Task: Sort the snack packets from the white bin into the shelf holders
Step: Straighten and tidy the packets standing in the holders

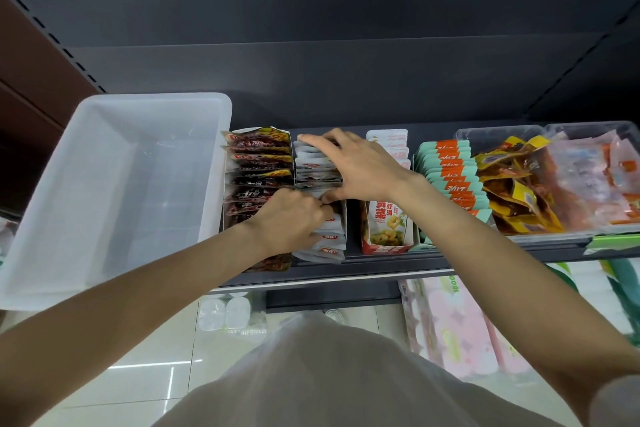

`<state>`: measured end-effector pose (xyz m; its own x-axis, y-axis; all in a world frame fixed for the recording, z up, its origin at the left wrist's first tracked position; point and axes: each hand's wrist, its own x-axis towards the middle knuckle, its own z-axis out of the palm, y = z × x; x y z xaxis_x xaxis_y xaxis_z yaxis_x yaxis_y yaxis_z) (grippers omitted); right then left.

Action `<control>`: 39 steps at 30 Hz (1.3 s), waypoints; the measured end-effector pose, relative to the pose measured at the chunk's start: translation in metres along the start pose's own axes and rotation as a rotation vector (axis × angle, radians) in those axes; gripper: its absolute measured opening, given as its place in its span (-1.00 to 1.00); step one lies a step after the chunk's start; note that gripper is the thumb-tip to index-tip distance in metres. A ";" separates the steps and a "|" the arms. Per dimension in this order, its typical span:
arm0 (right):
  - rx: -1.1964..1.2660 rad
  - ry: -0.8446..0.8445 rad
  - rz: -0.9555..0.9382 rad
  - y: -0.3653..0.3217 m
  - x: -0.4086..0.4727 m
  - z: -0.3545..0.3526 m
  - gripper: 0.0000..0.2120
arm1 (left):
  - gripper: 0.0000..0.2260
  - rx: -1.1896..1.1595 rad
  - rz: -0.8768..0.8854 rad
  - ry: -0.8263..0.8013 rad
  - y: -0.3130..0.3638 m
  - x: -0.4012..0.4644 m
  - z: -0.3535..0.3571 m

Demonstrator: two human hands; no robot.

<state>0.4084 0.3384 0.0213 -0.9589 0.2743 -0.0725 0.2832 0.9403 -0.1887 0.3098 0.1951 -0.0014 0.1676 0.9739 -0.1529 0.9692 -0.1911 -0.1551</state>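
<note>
Glossy pale floor tiles (145,350) fill the near view, with my light shirt (329,374) at the bottom and pink-wrapped packs (460,329) stacked low on the right under the shelf. Both my forearms reach out over the dark shelf (346,270). My left hand (287,222) sits at the near part of the grey-white packet row (329,236), its grip curled, fingertips pinching the top edge of a packet there. My right hand (360,166) lies just beyond, fingers spread flat across the far packets of the same row, thumb meeting the left fingertips. Just left of this row stands a holder of dark red packets (258,163); to the right, a red-and-white carton holder (386,229) with white packets behind, then a row of mint-and-orange packets (450,170), then clear trays (588,135) of yellow and orange snacks. On the far left the white bin (114,177) rests on the shelf — I see no packets inside it. Beyond everything rises the dark back panel (346,45).
</note>
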 end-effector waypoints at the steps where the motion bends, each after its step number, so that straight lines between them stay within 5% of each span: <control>1: -0.002 0.000 -0.001 0.000 0.000 0.000 -0.04 | -0.73 0.012 -0.011 0.031 0.000 0.000 0.001; 13: 0.005 -0.015 -0.006 0.002 0.000 0.000 -0.04 | -0.85 0.116 0.051 0.053 0.008 0.001 0.010; 18: 0.028 -0.018 -0.003 0.004 0.002 0.001 -0.05 | -0.76 0.093 0.020 -0.131 0.009 0.002 -0.004; 22: 0.273 -0.068 -0.015 0.011 -0.001 -0.006 -0.12 | -0.77 -0.028 -0.057 0.177 -0.009 -0.006 -0.009; 25: 0.547 -0.187 -0.003 0.013 -0.012 -0.007 -0.01 | -0.98 -0.262 -0.038 0.382 -0.019 -0.007 -0.002; 28: 0.288 -0.156 -0.047 0.005 -0.020 0.007 0.15 | -0.93 -0.384 -0.080 0.425 -0.019 -0.008 0.002; 32: 0.218 -0.006 -0.060 0.001 -0.022 0.017 0.09 | -0.87 -0.354 0.060 0.586 -0.014 -0.020 -0.003; 34: 0.232 -0.010 -0.059 0.003 -0.020 0.016 0.09 | -0.67 -0.476 0.166 0.423 -0.013 -0.032 -0.009; 36: 0.240 -0.025 -0.049 0.004 -0.019 0.015 0.09 | -0.43 -0.503 0.162 0.075 -0.010 -0.040 -0.012; 39: 0.229 -0.038 -0.050 0.004 -0.016 0.013 0.10 | -0.56 -0.322 0.134 -0.132 0.000 -0.038 -0.005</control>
<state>0.4252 0.3351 0.0088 -0.9717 0.2167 -0.0938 0.2360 0.8810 -0.4100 0.3045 0.1589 0.0091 0.2925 0.9148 -0.2786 0.9509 -0.2472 0.1864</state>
